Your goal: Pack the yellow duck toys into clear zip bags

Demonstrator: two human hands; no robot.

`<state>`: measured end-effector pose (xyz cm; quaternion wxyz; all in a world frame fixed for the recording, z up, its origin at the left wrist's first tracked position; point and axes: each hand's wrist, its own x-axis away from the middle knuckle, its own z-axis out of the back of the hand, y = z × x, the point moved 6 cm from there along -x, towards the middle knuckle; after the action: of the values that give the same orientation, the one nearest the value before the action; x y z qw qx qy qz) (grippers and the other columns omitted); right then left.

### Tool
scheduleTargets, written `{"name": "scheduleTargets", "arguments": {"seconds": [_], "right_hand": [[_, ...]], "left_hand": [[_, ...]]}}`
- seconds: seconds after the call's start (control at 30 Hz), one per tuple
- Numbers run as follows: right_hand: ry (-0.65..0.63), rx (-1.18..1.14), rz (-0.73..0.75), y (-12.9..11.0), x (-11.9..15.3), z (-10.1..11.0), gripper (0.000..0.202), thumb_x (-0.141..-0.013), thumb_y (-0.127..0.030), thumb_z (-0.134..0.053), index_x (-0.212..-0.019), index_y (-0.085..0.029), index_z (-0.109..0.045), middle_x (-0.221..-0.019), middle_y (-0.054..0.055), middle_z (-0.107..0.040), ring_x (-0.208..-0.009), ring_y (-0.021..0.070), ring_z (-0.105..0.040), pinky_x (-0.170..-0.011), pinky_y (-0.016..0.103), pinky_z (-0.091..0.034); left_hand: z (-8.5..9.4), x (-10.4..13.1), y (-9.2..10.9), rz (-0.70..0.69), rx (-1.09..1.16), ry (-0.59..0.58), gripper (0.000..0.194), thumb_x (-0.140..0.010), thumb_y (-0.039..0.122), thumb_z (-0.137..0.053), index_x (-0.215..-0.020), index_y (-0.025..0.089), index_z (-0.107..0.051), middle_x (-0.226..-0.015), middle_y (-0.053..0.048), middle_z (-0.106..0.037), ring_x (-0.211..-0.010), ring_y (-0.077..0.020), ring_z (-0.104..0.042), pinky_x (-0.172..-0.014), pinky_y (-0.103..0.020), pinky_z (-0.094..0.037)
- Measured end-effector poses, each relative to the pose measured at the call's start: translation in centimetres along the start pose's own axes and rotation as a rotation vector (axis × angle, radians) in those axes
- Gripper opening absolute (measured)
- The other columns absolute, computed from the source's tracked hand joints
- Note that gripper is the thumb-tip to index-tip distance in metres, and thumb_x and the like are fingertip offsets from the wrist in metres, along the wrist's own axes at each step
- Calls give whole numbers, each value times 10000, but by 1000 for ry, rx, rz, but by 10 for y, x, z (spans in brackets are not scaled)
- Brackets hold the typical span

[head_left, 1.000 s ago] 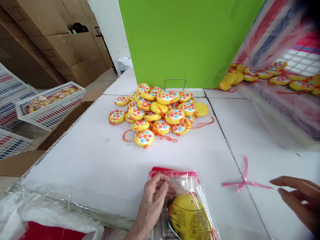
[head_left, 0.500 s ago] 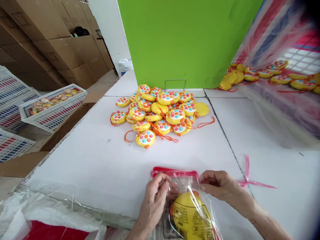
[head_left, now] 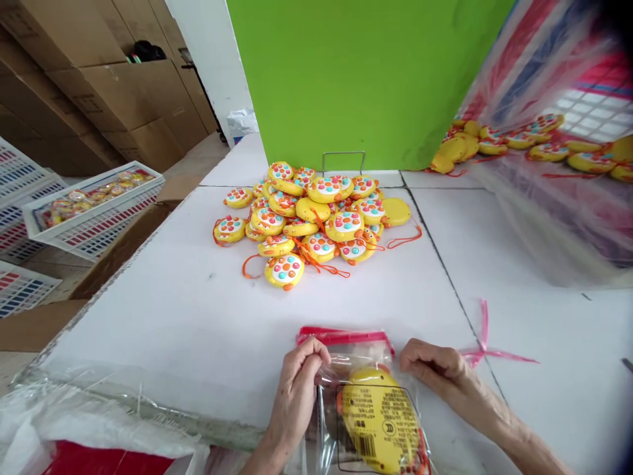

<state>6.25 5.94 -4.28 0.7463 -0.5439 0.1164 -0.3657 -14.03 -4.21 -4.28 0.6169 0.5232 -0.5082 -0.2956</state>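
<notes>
A clear plastic bag (head_left: 327, 422) with black print lies at the table's front edge, a yellow duck-shaped toy (head_left: 378, 419) inside it, back side up. My left hand (head_left: 299, 376) pinches the bag's upper left edge. At the upper right edge, my right hand (head_left: 445, 366) has its fingers closed on the bag. Behind the bag's top is a red strip (head_left: 346, 336), apparently part of other bags underneath. Farther back sits a pile of yellow toys (head_left: 316, 218) with coloured buttons and orange cords.
A green panel (head_left: 366, 79) with a wire loop stands behind the pile. More yellow toys (head_left: 455, 152) lie at the right beside clear plastic sheeting. A pink tie (head_left: 482, 349) is right of my right hand. White baskets (head_left: 93, 204) and cartons (head_left: 133, 92) stand at the left.
My hands have moved slightly apart, and the bag's upper part is now stretched flat between them. The toy lies a little higher in view. The camera view has shifted slightly.
</notes>
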Motion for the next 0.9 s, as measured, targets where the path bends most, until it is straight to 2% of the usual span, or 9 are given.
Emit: {"name": "scheduleTargets", "arguments": {"seconds": [0.23, 0.37, 0.43, 0.57, 0.67, 0.73, 0.77, 0.83, 0.9], "right_hand": [[2, 113, 11, -9, 1, -6, 220, -884, -216, -388, -752, -208, -563, -769, 3, -570, -709, 153, -535, -655, 269, -398], [66, 168, 52, -10, 1, -4, 194, -804, -146, -388, -673, -206, -517, -758, 4, -563, -661, 139, -529, -613, 246, -417], [157, 230, 71, -7, 0, 6, 166, -787, -164, -407, -671, -211, -515, -766, 9, -584, -631, 135, -531, -562, 233, -419], [373, 384, 14, -7, -16, 36, 182, -879, -339, -437, -875, -230, -583, -736, -5, -631, -515, 115, -534, -506, 222, -456], [471, 525, 100, -33, -44, 52, 218, -903, -364, -421, -988, -235, -575, -801, 0, -662, -456, 102, -531, -502, 231, -492], [510, 602, 208, -56, -69, 58, 255, -894, -351, -424, -1068, -223, -560, -941, 44, -675, -630, 150, -632, -605, 269, -537], [525, 627, 249, -66, -83, 60, 299, -883, -346, -433, -1125, -209, -542, -1042, 75, -660, -793, 191, -656, -698, 305, -547], [530, 655, 300, -81, -113, 62, 430, -848, -335, -474, -1245, -170, -483, -1242, 130, -572, -1121, 267, -557, -896, 391, -495], [517, 687, 327, -90, -143, 61, 565, -793, -302, -539, -1324, -142, -429, -1384, 164, -449, -1289, 321, -393, -1012, 477, -394]], "left_hand": [[-4, -3, 0, -39, -111, 33, 214, -735, 156, -486, -634, 216, -307, -605, 65, -315, -574, -106, -294, -535, -223, -269], [-2, 2, -1, -21, -65, 14, 120, -717, 124, -428, -674, 210, -356, -602, 70, -334, -563, -97, -315, -526, -209, -283], [9, 6, 10, -29, -60, 54, 105, -734, 137, -447, -674, 201, -389, -585, 73, -349, -550, -91, -342, -521, -199, -301], [68, 2, 68, -158, 97, 266, 92, -756, 205, -547, -722, 184, -463, -654, 39, -544, -642, -122, -552, -666, -259, -474], [142, 4, 141, -529, 140, 724, 114, -706, 160, -588, -781, 180, -505, -758, 17, -651, -811, -185, -652, -841, -365, -498], [169, 21, 180, -786, -46, 1035, 197, -729, 148, -601, -919, 177, -555, -1004, 5, -667, -1025, -211, -617, -967, -381, -440], [171, 27, 190, -855, -157, 1111, 267, -770, 176, -597, -1034, 183, -556, -1141, -1, -636, -1134, -217, -563, -1026, -378, -393], [151, 36, 187, -902, -387, 1104, 384, -821, 222, -589, -1196, 194, -512, -1304, -31, -558, -1252, -226, -476, -1067, -371, -363], [104, 29, 152, -792, -624, 799, 302, -863, 245, -539, -1162, 203, -551, -1296, -70, -576, -1216, -229, -523, -1003, -349, -449]]}}
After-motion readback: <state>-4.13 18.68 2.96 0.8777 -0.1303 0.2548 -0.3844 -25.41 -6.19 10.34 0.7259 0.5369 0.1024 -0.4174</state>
